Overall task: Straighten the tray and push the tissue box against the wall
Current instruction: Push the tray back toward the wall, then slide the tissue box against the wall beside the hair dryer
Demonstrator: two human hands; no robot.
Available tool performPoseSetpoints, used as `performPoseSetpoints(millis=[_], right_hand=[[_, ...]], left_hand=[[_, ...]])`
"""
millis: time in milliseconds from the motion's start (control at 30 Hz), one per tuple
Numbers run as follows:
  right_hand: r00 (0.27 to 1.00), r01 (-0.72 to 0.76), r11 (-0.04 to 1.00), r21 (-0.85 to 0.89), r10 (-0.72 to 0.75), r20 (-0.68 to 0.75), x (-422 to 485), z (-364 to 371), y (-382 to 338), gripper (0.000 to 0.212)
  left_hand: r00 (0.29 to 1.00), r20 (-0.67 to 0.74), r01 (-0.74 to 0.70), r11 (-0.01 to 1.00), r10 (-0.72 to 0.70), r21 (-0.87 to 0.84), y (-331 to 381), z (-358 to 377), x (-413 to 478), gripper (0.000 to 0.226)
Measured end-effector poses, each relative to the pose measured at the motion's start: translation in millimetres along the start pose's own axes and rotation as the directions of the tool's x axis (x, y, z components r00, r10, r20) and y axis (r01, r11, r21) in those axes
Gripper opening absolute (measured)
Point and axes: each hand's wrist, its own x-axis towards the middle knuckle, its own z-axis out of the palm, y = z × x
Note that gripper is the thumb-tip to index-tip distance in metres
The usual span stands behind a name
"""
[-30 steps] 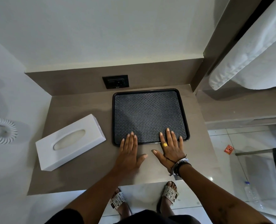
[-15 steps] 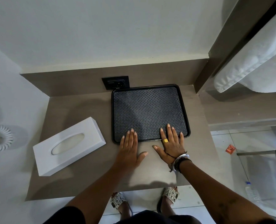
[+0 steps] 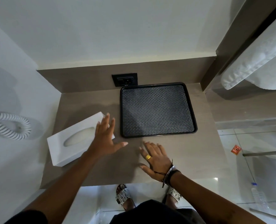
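left hand (image 3: 104, 139) open, flat over skewed tissue box (image 3: 79, 139); best press its near end, swinging it square to wall (image 3: 12, 81)

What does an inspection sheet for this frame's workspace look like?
Surface: brown counter, bare apart from the job's things.
Job's things: tray square at the back panel; tissue box angled, off the wall.
Clutter: nothing seen.
Grippers: left hand open over the box's right end; right hand open, flat over the counter.
Cables: coiled cord on the left wall.
Surroundings: socket, towel, floor bottle.
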Motion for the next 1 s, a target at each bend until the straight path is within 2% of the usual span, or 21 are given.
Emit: performPoseSetpoints(millis=[200,333,433,500,633,767,900,1000], right_hand=[[0.994,0.063,0.995,-0.081,-0.055,0.099,31,8,-38,0.077],[0.986,0.099,0.986,-0.135,-0.079,0.146,51,16,-56,0.085],[0.986,0.093,0.982,-0.164,-0.069,0.149,64,21,-69,0.088],[0.989,0.070,0.980,-0.185,-0.044,0.139,66,22,-74,0.090],[0.992,0.057,0.977,-0.204,-0.032,0.122,66,25,-74,0.092],[0.992,0.051,0.975,-0.218,-0.024,0.127,69,23,-76,0.093],[0.991,0.050,0.978,-0.204,-0.022,0.135,69,23,-76,0.093],[0.990,0.050,0.979,-0.197,-0.022,0.140,71,24,-76,0.093]], left_hand=[[0.946,0.265,0.122,0.963,-0.186,0.241,-87,-41,-13,0.152],[0.886,0.353,0.180,0.924,-0.301,0.336,-127,-53,-20,0.165],[0.868,0.391,0.178,0.926,-0.307,0.333,-142,-58,-19,0.168],[0.886,0.362,0.174,0.931,-0.291,0.321,-143,-57,-19,0.167],[0.953,0.195,0.172,0.942,-0.234,0.287,-144,-48,-27,0.156],[0.967,0.136,0.182,0.959,-0.215,0.216,-148,-46,-30,0.149],[0.945,0.069,0.312,0.944,-0.320,0.110,-142,-42,-29,0.146],[0.905,-0.036,0.426,0.904,-0.425,0.033,-137,-44,-21,0.143]])
